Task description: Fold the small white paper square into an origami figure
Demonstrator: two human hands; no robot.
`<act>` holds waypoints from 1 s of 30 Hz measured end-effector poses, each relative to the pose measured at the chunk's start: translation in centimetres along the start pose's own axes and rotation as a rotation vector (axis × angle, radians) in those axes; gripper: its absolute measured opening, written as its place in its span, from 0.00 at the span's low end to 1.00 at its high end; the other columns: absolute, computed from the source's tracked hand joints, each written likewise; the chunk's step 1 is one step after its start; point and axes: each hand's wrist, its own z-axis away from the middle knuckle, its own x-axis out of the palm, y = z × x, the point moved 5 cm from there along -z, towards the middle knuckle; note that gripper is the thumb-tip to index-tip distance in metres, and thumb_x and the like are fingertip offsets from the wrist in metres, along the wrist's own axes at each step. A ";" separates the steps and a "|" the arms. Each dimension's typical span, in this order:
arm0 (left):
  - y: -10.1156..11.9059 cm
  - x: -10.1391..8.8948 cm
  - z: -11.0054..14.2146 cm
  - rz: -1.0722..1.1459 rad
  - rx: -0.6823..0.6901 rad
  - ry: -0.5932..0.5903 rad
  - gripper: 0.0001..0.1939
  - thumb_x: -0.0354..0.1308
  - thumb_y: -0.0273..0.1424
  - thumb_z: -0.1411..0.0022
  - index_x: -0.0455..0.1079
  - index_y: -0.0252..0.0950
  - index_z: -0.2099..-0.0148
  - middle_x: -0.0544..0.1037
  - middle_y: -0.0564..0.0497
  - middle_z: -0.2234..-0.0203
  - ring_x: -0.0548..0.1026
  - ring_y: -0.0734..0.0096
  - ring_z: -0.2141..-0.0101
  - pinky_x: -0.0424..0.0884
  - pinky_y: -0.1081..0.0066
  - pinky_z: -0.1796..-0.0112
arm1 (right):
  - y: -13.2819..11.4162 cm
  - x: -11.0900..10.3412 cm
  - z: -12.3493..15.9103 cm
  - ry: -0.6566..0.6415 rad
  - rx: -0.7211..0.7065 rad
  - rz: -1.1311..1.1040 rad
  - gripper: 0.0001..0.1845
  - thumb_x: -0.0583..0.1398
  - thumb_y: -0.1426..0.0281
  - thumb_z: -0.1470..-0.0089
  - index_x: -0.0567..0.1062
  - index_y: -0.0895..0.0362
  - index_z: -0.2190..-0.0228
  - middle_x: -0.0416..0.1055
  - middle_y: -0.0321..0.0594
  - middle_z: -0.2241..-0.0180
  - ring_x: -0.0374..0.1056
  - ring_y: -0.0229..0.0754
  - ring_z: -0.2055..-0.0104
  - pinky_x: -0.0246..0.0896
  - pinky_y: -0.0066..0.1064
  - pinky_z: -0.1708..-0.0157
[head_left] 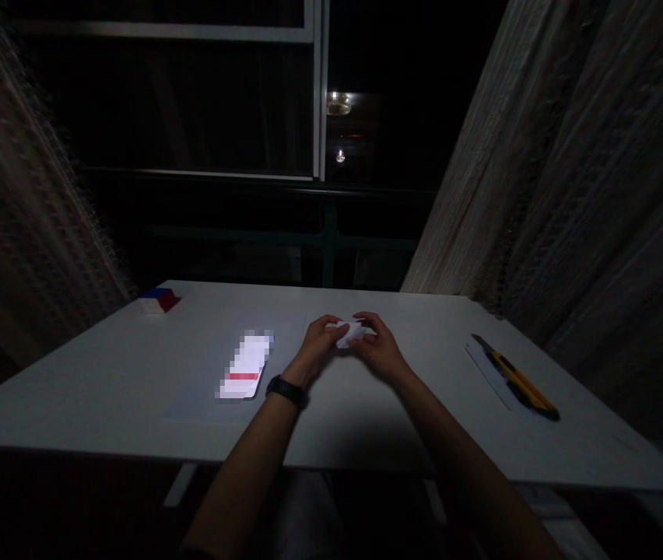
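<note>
Both my hands meet over the middle of the white table (103,389), pinching a small piece of white folded paper (349,333) between them. My left hand (318,342), with a black watch on its wrist, has its fingers closed on the paper's left side. My right hand (379,344) curls its fingers over the paper's right side. The paper is held just above the tabletop, partly hidden by my fingers.
A lit phone (245,367) lies on a sheet of paper (197,393) left of my hands. A small red, white and blue block (158,299) sits at the far left corner. A yellow and black utility knife (518,377) lies on a white strip at right. Curtains hang on both sides.
</note>
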 end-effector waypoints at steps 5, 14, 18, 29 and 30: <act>-0.2 -0.2 -0.5 -0.074 0.042 0.024 0.18 0.64 0.39 0.59 0.69 0.30 0.69 0.69 0.54 0.83 0.65 0.78 0.80 0.57 0.76 0.78 | -0.2 -0.4 0.1 0.091 -0.028 0.101 0.21 0.61 0.66 0.60 0.65 0.52 0.60 0.65 0.36 0.60 0.60 0.31 0.77 0.63 0.28 0.76; 0.0 -0.5 -0.3 -0.117 0.065 0.054 0.14 0.62 0.35 0.57 0.74 0.28 0.71 0.71 0.51 0.83 0.63 0.78 0.81 0.56 0.75 0.79 | -0.4 -0.5 -0.3 -0.026 -0.186 0.180 0.10 0.62 0.64 0.56 0.77 0.53 0.69 0.67 0.41 0.61 0.64 0.45 0.57 0.59 0.43 0.54; -0.2 -0.4 -0.4 -0.108 0.008 0.006 0.14 0.62 0.37 0.58 0.72 0.28 0.75 0.67 0.52 0.86 0.62 0.79 0.83 0.55 0.75 0.81 | -0.3 -0.3 -0.4 -0.082 -0.139 0.115 0.15 0.66 0.63 0.62 0.77 0.53 0.68 0.71 0.42 0.63 0.66 0.46 0.58 0.58 0.42 0.54; -0.7 0.1 -0.4 -0.075 -0.086 -0.081 0.12 0.63 0.35 0.60 0.70 0.29 0.77 0.65 0.54 0.88 0.61 0.81 0.85 0.54 0.76 0.82 | 1.1 -0.5 -0.4 -0.076 0.024 -0.043 0.16 0.68 0.64 0.67 0.78 0.55 0.70 0.73 0.40 0.66 0.68 0.44 0.62 0.62 0.39 0.59; -0.8 0.1 -0.5 -0.078 -0.086 -0.083 0.13 0.63 0.35 0.59 0.71 0.28 0.76 0.65 0.54 0.87 0.61 0.81 0.85 0.54 0.77 0.82 | 1.0 -0.5 -0.4 -0.080 0.014 -0.053 0.15 0.68 0.64 0.66 0.78 0.54 0.71 0.73 0.40 0.66 0.68 0.44 0.61 0.61 0.39 0.58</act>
